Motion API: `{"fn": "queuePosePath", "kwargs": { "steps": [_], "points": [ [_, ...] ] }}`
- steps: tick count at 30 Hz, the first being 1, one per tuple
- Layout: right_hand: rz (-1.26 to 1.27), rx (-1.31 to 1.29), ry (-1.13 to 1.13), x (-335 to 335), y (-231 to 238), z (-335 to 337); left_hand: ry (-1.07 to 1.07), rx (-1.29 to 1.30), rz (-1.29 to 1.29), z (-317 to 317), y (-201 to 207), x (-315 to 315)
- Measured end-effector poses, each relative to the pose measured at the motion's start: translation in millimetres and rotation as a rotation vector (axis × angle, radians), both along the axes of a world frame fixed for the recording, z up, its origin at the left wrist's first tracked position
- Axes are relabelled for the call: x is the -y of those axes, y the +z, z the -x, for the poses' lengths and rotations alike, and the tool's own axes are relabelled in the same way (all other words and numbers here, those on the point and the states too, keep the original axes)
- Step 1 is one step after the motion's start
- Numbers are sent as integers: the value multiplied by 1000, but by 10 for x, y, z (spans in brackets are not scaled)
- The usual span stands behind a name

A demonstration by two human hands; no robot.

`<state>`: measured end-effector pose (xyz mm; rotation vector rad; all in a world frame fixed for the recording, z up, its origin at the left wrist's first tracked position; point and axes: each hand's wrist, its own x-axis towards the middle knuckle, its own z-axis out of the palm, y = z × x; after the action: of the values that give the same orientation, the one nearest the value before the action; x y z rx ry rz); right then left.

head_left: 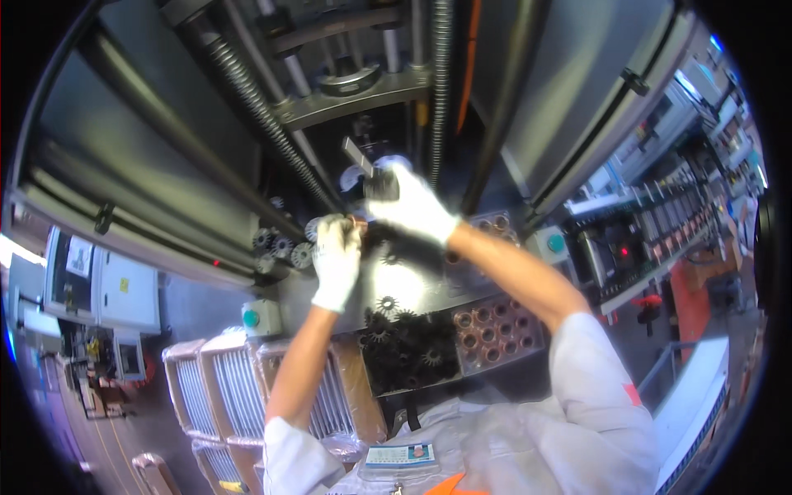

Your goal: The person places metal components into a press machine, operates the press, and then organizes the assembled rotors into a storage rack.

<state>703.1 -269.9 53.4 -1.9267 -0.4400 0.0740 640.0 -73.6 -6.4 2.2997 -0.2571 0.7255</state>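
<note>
My left hand, in a white glove, has its fingers closed on a small copper-coloured ring, only partly visible past the fingertips. Farther in and to the right, my gloved right hand grips a dark cylindrical part in front of the press. A flat metal bar slants up beside that part; whether the two are joined I cannot tell. Motion smears the right hand. Several toothed metal discs stand to the left of my left hand.
Nearer me sit a tray of dark toothed discs and a tray of copper rings. Press columns and a threaded rod rise beyond my hands. Green push-button boxes flank the work plate. Wrapped cartons stand lower left.
</note>
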Motion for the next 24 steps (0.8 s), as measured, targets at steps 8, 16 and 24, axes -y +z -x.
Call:
{"fn": "queuePosePath", "kwargs": {
  "steps": [8,16,24],
  "points": [
    [719,-304,-214,2364,85,1603,-19,-15,-551,-1045,-81,268],
    [1102,-309,-981,4884,-281,1162,-194,-267,-254,-1396,-162,292],
    [1102,-500,-814,5635,-431,928,20,-372,-526,-1047,-88,605]
  ]
}}
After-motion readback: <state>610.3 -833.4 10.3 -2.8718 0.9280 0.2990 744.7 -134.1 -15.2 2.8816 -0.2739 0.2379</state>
